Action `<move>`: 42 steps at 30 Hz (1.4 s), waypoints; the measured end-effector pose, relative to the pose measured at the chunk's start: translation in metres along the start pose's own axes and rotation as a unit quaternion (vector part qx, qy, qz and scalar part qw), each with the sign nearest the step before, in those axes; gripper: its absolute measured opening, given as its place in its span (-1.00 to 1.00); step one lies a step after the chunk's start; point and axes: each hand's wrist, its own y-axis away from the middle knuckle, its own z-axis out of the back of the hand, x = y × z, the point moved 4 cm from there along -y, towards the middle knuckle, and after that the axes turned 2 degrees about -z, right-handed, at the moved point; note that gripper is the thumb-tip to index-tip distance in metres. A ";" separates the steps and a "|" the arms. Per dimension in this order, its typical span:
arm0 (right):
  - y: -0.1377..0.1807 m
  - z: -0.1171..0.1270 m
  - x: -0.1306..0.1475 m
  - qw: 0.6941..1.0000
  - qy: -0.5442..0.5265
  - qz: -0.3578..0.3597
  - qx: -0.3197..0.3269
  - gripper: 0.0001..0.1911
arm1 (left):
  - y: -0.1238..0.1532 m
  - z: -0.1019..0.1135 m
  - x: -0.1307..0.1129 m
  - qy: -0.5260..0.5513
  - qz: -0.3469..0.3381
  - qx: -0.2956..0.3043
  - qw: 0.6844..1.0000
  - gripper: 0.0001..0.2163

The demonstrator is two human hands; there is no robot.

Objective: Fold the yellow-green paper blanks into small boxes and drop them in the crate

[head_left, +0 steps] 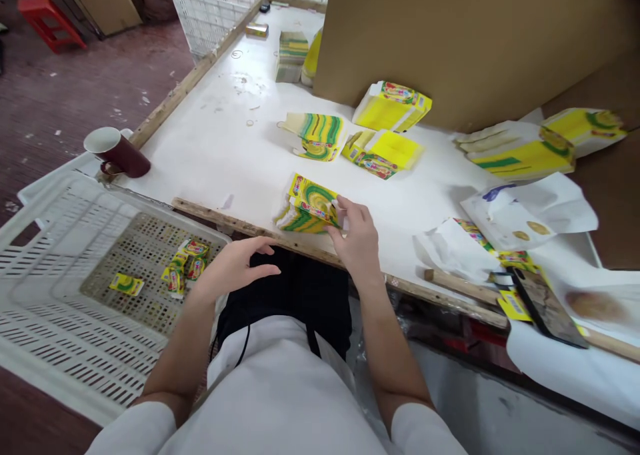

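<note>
My right hand (356,236) pinches the right edge of a stack of flat yellow-and-green printed cartons (306,207) that lies at the near edge of the white table (225,142). My left hand (240,263) hovers over my lap just below the table edge, fingers loosely spread, with nothing in it. Further back on the table lie more flat cartons (316,135), a half-folded one (383,152) and a folded yellow box (393,105).
A white plastic crate (45,322) at my left holds a few small folded boxes (186,263). A dark red cup (117,152) stands by it. A big cardboard sheet (450,42) rises at the back right. A phone (545,305), white bags and more cartons lie at right.
</note>
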 end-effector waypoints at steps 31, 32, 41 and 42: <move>0.073 -0.041 0.085 0.917 -0.339 -0.051 0.203 -0.48 | -0.012 -0.032 -0.025 0.478 -0.064 -0.388 0.785 -0.61; 0.072 -0.040 0.082 0.921 -0.338 -0.065 0.185 -0.51 | -0.011 -0.035 -0.025 0.474 -0.060 -0.378 0.793 -0.54; 0.056 -0.009 0.067 0.944 -0.321 -0.038 0.062 -0.86 | -0.019 -0.052 -0.008 0.528 -0.002 -0.339 0.778 -0.68; 0.056 -0.005 0.067 0.949 -0.308 -0.025 0.052 -0.90 | -0.019 -0.050 -0.005 0.517 0.000 -0.336 0.787 -0.67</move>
